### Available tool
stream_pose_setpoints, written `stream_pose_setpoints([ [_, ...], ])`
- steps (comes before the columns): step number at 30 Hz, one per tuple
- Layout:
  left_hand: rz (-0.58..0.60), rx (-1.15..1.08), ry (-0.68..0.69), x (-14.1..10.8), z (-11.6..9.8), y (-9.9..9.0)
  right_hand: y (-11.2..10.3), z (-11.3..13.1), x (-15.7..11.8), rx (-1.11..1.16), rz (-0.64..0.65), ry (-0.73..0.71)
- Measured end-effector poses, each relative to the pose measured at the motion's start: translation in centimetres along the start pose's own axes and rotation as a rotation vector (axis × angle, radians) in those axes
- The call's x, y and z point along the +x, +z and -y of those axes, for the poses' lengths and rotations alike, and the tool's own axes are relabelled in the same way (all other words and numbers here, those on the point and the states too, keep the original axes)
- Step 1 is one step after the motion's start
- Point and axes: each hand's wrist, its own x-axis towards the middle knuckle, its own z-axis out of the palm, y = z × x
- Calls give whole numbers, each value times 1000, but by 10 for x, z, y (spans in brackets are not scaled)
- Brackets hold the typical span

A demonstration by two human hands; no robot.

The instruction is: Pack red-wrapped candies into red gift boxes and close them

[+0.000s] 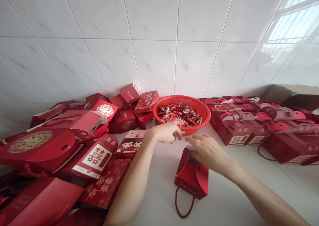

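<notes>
A small red gift box [189,177] lies on the white table in front of me, its curved flaps partly folded and its cord handle loose toward me. My right hand [206,149] rests over the far end of this box, with the fingers bent at its edge; the fingertips are partly hidden. Just in front of the red plastic basket [206,114], my left hand [166,133] hangs with loosely bent fingers slightly apart and nothing visible between them. Wrapped sweets [183,114] in red and dark packets fill the basket's bottom.
On the left, red boxes [94,158] of several designs lie in a heap. Rows of folded red handled boxes [236,133] stand at the right. Behind them is a brown cardboard box [279,93]. A white tiled wall [154,63] bounds the table's back.
</notes>
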Motion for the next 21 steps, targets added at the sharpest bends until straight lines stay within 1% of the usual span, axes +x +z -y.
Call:
stream_pose_setpoints([
  [2, -71, -10, 70, -3, -5, 0, 0, 1, 4, 43, 38, 26],
  [4, -141, -37, 126, -8, -12, 0, -3, -2, 8, 135, 21, 77],
  [5, -153, -50, 140, -11, -15, 0, -4, -5, 10, 199, -3, 104],
  [7, -135, -47, 137, -13, -21, 2, -5, -9, 13, 319, -64, 138],
  [9, -93, -1, 122, -13, -23, 5, -4, -12, 12, 367, -152, 135],
  [11, -87, 43, 136, -11, -23, 7, -2, -12, 9, 364, -274, 87],
  [13, -102, 52, 141, -8, -20, 7, -1, -9, 4, 379, -412, -5],
  [14, -103, 54, 135, -8, -18, 7, 0, -6, 1, 398, -457, -62],
  [15, -99, 60, 126, -7, -17, 7, 0, -3, -2, 414, -468, -121],
  [16, -87, 67, 117, -6, -15, 7, 1, 0, -4, 415, -445, -171],
  [18, -57, 85, 111, -6, -13, 6, 1, 5, -9, 371, -323, -208],
  [19, -44, 90, 105, -5, -12, 6, 1, 7, -10, 338, -252, -182],
  [21, -20, 93, 76, -5, -11, 5, -1, 9, -11, 283, -152, -52],
])
